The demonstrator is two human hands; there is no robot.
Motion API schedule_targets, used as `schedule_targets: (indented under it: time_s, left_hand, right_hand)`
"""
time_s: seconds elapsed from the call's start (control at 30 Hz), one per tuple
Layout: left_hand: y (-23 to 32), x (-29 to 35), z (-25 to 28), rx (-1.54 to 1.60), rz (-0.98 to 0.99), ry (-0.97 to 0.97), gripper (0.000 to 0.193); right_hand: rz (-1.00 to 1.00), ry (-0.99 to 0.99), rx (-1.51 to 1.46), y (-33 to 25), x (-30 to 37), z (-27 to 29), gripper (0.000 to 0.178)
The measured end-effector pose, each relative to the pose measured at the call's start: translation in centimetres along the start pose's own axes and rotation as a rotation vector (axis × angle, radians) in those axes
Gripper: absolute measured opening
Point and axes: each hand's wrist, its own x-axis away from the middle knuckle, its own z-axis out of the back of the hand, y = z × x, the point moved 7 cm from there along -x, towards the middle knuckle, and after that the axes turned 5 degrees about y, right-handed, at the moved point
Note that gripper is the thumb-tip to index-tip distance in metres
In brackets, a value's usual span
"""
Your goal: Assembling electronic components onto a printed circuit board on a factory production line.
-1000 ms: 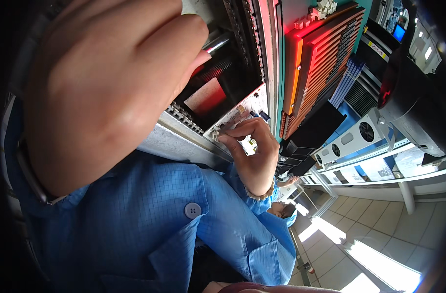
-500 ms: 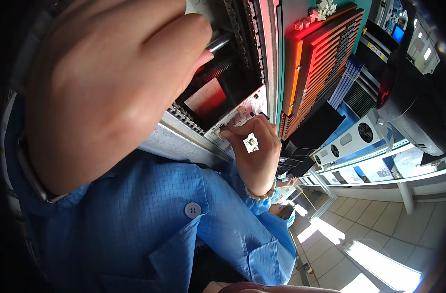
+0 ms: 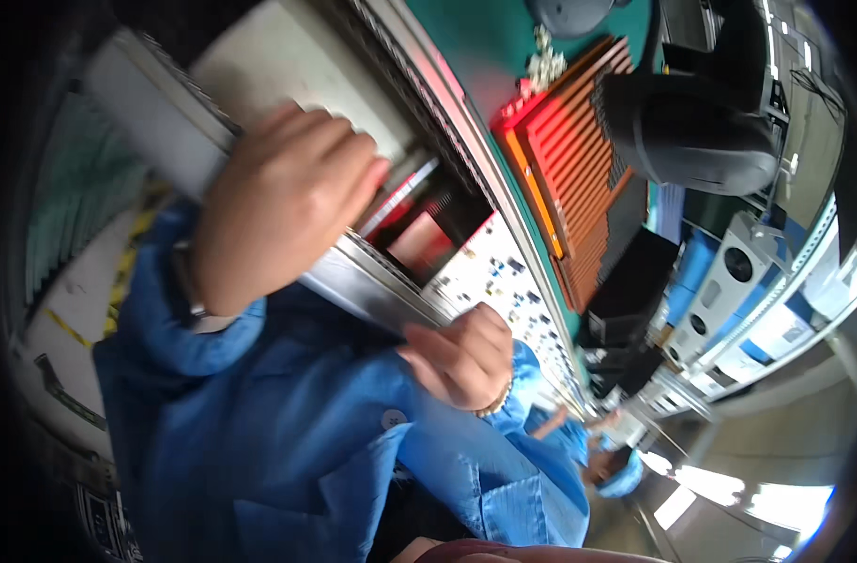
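My left hand (image 3: 292,197) is closed, its fingers curled above the conveyor's near rail (image 3: 363,291). Whatever those fingers hold, if anything, is hidden. A pale metallic strip (image 3: 400,197) shows just past its fingertips; whether they touch is unclear. On the conveyor lies a white circuit board (image 3: 513,286) dotted with small dark, blue and tan components. My right hand (image 3: 466,357), slightly blurred, is curled beside the near rail, off the board's near edge. Its fingertips fold inward, so any small thing in them cannot be seen.
Beyond the far rail, an orange-red slotted rack (image 3: 565,150) rests on a green surface (image 3: 457,38). A dark grey rounded device (image 3: 691,131) juts in at upper right. Farther right stands a white unit with round fans (image 3: 719,286). A co-worker in a blue cap (image 3: 621,477) is at lower right.
My right hand has come away from the board toward my body, uncovering more of its components. My left hand is lower and farther from the camera. The whole view has shifted.
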Motion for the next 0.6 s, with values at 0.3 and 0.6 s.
schedule_targets:
  time_s: [0.3,0.6]
  left_hand:
    - [1.0,1.6,0.9,0.064,-0.062,0.171,0.008]
    - [0.5,5.9,19.9,-0.693,-0.027,0.738,0.032]
  right_hand:
    - [-0.045,-0.146,0.187,-2.9,3.8,-0.3,0.061]
    - [-0.18,-0.129,0.228,-2.0,7.6,-0.6,0.055]
